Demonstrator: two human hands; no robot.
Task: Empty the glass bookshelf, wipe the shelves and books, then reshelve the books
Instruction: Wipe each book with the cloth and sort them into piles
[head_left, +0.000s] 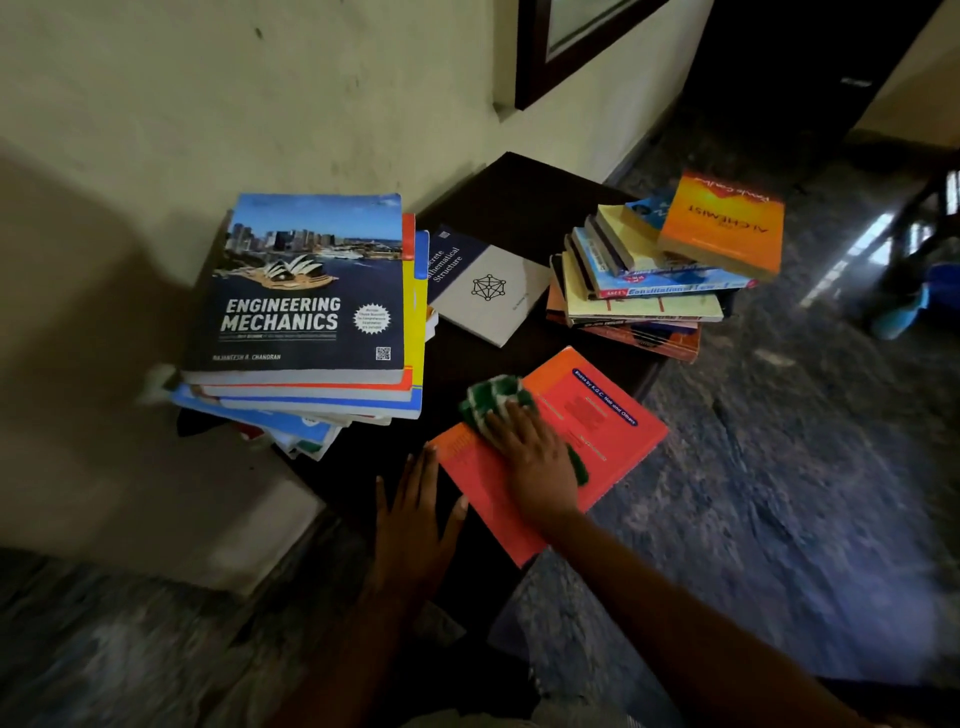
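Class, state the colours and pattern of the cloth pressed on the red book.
The cloth is green and white, checked; head view shows it.

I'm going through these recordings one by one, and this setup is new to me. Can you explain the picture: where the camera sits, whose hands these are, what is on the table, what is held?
There is no machine: these are a person's bare hands, and the single picture comes from a wide-angle camera worn on their head. On the dark wooden table lies a flat orange-red paperback book. The right hand presses a green-and-white cloth onto its cover, as if wiping. The left hand lies flat beside it, fingers straight, thumb at the book's edge. Nothing is gripped. Behind, one pile is topped by the blue "Engineering Mechanics" textbook, a grey-and-navy mathematics book lies alone, and a second pile carries the orange "Alchemist" paperback.
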